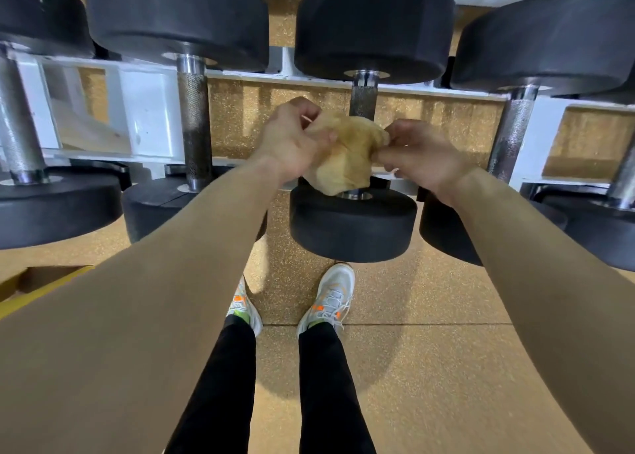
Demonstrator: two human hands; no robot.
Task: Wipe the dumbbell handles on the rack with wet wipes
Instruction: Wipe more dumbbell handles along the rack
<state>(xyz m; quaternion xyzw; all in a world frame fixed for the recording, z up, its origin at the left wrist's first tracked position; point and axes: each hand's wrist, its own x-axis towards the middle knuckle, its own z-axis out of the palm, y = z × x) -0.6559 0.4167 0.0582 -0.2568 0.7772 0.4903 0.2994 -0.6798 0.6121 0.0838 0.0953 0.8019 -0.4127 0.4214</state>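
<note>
Left hand (288,144): fingers curled, thumb and fingertips pinching the left edge of a crumpled tan wet wipe (343,159).
Right hand (421,159): fingers curled, pinching the right edge of the same wipe. The two hands are near each other, with the wipe bunched between them.
Wipe: held in front of the lower part of a knurled steel handle (363,101), which it hides from view. Whether it wraps round the handle cannot be told.
Handle: belongs to the middle black round-headed dumbbell (350,226), which lies across a white metal rack (147,109) with one head towards the person and the other away.
Neighbours: further black dumbbells on the same rack, with a bare knurled handle to the left (196,123) and another to the right (510,134).
Below: speckled tan rubber floor (429,367), two white trainers with orange marks (330,299), black trousers (220,385).
Lower left: part of a yellow cardboard box (34,288).
</note>
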